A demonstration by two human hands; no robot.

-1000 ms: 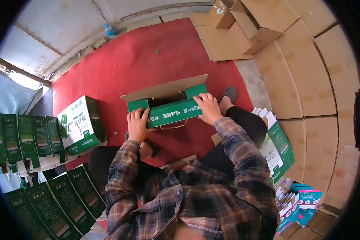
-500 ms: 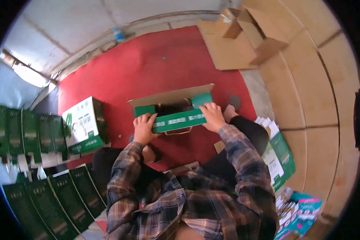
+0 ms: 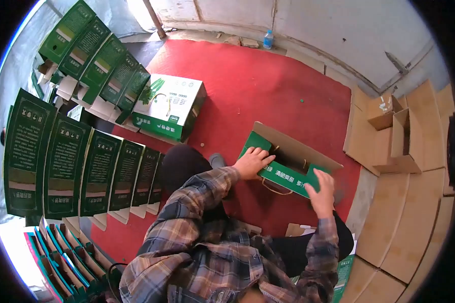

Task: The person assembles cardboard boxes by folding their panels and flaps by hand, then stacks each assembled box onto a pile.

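Note:
A green cardboard carton [image 3: 284, 177] with white lettering stands on the floor between my legs, its top open and a brown back flap raised. A cord handle [image 3: 276, 188] hangs from its near side. My left hand [image 3: 254, 163] is closed over the carton's left top edge, fingers resting along the green strip. At the carton's right end is my right hand [image 3: 322, 193], thumb and fingers spread apart beside the corner; whether its fingertips touch the cardboard is unclear. The carton's inside is dark and only partly visible.
A white-and-green carton [image 3: 172, 103] stands at the left on the red mat [image 3: 222, 86]. Rows of green cartons [image 3: 101, 169] line the left side. Brown boxes [image 3: 376, 212] line the right, with an opened brown carton [image 3: 384, 139] near the wall. A blue bottle [image 3: 268, 39] stands at the back.
My view has turned left, so the carton appears farther right and tilted. My right hand has gone from gripping the strip to spread fingers at its end; my left stays on the carton.

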